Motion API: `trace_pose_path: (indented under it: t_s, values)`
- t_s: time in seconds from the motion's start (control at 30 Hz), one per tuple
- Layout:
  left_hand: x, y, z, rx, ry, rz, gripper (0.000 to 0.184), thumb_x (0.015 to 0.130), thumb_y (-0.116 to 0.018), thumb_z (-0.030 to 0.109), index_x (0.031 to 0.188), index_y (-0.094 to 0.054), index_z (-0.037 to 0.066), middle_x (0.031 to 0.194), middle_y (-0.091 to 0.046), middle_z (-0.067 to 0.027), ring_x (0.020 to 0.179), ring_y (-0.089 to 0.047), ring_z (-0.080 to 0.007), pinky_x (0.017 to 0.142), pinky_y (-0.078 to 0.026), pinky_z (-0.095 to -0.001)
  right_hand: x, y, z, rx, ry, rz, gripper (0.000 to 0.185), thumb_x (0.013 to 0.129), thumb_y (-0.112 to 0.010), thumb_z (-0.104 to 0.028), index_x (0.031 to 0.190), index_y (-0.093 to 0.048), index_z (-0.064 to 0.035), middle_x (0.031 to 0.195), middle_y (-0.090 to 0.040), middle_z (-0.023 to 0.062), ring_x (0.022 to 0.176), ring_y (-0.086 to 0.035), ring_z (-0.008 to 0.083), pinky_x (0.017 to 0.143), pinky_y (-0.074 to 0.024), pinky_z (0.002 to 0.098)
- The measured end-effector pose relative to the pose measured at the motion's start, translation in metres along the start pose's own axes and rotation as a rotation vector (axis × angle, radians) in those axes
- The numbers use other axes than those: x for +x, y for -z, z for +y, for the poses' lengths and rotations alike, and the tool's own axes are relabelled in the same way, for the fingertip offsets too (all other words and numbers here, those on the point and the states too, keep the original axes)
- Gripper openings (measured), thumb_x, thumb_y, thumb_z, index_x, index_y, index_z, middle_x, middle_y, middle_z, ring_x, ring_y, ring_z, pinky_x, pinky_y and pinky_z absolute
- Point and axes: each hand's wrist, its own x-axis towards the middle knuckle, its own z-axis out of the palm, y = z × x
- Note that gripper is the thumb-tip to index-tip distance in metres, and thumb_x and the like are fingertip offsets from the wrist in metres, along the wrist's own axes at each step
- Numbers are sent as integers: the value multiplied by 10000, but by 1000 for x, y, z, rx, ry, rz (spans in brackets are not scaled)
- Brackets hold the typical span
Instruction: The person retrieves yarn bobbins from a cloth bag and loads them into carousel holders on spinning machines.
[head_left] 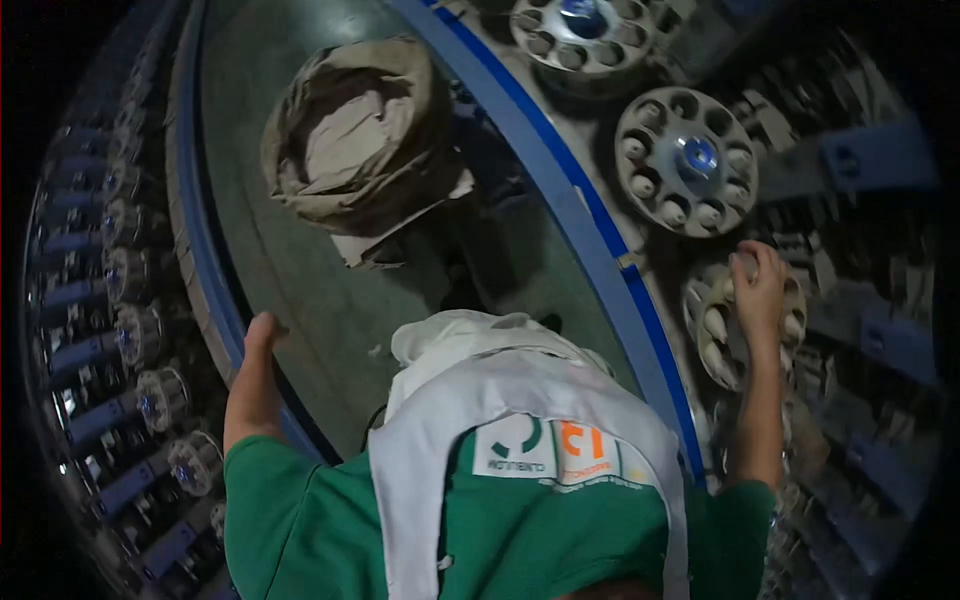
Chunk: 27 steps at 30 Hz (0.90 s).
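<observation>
My right hand (760,290) is over a round bobbin magazine (718,362) on the right-hand machine, its fingers curled around something I cannot make out. Several pale yarn bobbins (715,322) stand in that magazine's pockets. Just beyond it, a larger-looking round magazine (648,120) carries a blue hub and more bobbins, with some pockets dark. My left hand (262,332) hangs low near the left machine's blue rail, away from the magazines. It appears edge-on and slightly blurred, so its finger position is unclear.
A big brown sack (425,130) with its top rolled open stands in the aisle, pale material inside. Blue rails (555,180) edge the aisle. Another round magazine (540,45) is at top right. A row of similar units (140,335) lines the left side.
</observation>
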Motion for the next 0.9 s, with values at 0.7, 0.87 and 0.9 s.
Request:
trace_pose_path:
  t_s: [0.7,0.87,0.9]
  values:
    - [394,320,315,-937,-376,110,350,753,-613,237,1039,-601,36,1053,-595,-235,1013,-565,-363,844,-468,-408,220,-474,-456,-18,19,-448,463,765,-530,-76,1195,-402,37,1237,-377,218,1091,-431,416,915,-394,448]
    - [384,310,297,-860,-738,278,161,706,-590,129,853,-603,65,954,-586,-190,914,-571,-377,763,-482,-449,218,-493,-452,43,-171,-403,471,729,-569,-90,1163,-423,21,1125,-450,211,1029,-470,404,884,-403,451]
    - [370,305,285,-791,-897,535,124,685,-583,102,806,-593,78,919,-579,-160,860,-577,-370,734,-485,-455,220,-497,-446,135,-176,-419,465,722,-589,-104,1147,-443,13,1089,-473,208,1014,-481,398,875,-405,451]
